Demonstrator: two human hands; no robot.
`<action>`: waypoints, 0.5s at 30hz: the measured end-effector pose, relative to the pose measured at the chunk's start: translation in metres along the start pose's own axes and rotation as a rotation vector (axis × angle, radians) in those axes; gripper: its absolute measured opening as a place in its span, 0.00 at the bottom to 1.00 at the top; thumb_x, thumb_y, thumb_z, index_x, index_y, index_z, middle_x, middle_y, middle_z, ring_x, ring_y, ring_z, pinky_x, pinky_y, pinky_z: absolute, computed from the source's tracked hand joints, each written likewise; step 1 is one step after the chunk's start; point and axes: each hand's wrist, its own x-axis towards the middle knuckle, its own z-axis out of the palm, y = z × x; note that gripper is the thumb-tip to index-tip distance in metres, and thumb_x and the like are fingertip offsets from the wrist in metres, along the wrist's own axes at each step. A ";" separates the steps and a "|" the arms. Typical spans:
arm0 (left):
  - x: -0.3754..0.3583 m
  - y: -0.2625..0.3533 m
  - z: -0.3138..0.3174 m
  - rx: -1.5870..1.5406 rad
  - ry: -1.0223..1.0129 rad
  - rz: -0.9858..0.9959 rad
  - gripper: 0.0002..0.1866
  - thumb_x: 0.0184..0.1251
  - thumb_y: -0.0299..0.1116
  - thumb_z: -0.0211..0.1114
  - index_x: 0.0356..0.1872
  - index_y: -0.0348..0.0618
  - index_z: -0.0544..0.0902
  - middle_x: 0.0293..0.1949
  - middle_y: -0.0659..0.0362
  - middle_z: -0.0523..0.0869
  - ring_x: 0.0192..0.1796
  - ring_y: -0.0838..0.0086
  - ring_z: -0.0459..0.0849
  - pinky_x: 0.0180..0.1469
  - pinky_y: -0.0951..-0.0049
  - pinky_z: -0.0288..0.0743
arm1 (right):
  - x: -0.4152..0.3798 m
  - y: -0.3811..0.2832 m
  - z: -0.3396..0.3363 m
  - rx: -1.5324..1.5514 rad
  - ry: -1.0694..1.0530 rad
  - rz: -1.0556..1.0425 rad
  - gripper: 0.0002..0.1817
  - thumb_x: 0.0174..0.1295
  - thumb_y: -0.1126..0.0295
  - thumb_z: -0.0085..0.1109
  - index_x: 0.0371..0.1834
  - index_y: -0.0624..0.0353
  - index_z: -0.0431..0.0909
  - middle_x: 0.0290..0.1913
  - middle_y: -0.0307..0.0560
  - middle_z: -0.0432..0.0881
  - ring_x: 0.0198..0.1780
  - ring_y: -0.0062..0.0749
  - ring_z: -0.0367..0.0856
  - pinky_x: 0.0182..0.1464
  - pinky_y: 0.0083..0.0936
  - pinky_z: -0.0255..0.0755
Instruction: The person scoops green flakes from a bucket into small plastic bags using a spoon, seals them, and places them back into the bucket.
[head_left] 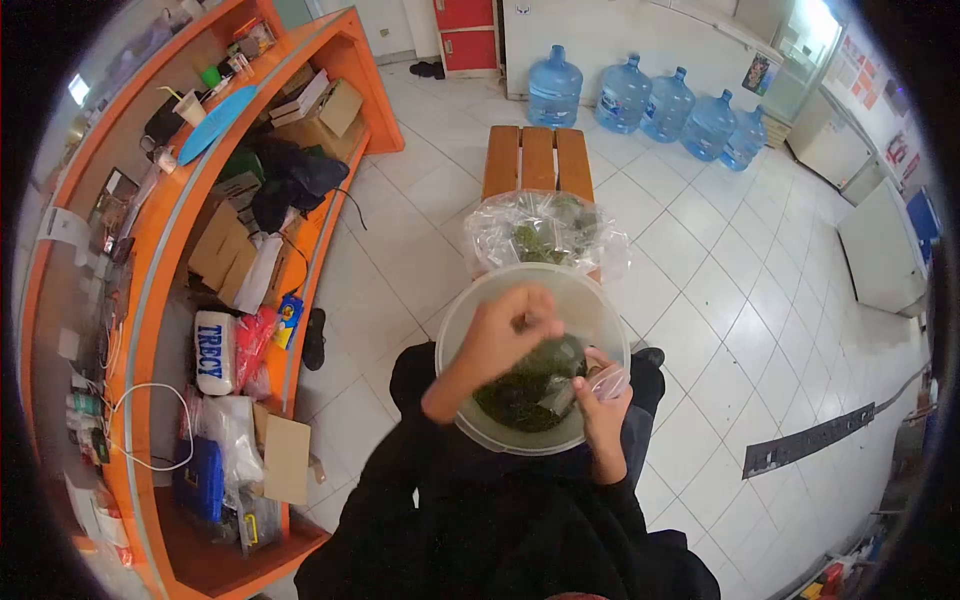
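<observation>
A round whitish translucent tub (455,345) rests at my lap with dark green leafy matter (515,405) in its bottom. Over the tub's left and middle part is my left hand (515,325), its fingers curled; what they hold, if anything, is too small to tell. At the tub's right side my right hand (603,405) grips the gathered edge of a clear plastic bag (570,365), which hangs inside the tub with green stuff in it. Beyond the tub, a second clear bag (485,230) with green herbs lies open on a wooden bench (538,160).
Several large blue water bottles (555,88) stand along the far wall. An orange shelf unit (335,200) on the left holds boxes, bags and a blue plate (217,124). A dark strip (810,440) lies on the tiled floor at right.
</observation>
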 end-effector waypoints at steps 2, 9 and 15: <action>0.047 0.000 -0.006 -0.011 0.113 0.089 0.06 0.51 0.26 0.63 0.29 0.38 0.74 0.30 0.60 0.80 0.32 0.80 0.78 0.36 0.80 0.71 | 0.003 0.008 -0.002 0.234 0.053 0.103 0.15 0.51 0.68 0.60 0.40 0.62 0.73 0.22 0.29 0.65 0.23 0.13 0.62 0.26 0.11 0.61; 0.057 -0.021 0.011 0.310 0.061 0.483 0.09 0.50 0.28 0.63 0.32 0.38 0.75 0.32 0.56 0.78 0.41 0.71 0.77 0.44 0.73 0.70 | 0.007 0.004 -0.004 0.375 -0.038 0.234 0.21 0.57 0.56 0.48 0.46 0.60 0.63 0.21 0.39 0.69 0.17 0.20 0.67 0.19 0.16 0.61; -0.018 -0.019 0.028 -0.006 -0.343 -0.109 0.15 0.53 0.26 0.61 0.44 0.38 0.76 0.34 0.58 0.80 0.36 0.78 0.78 0.39 0.77 0.72 | 0.007 0.018 0.000 0.388 -0.134 0.335 0.19 0.57 0.56 0.47 0.44 0.58 0.62 0.27 0.42 0.71 0.19 0.24 0.69 0.20 0.16 0.62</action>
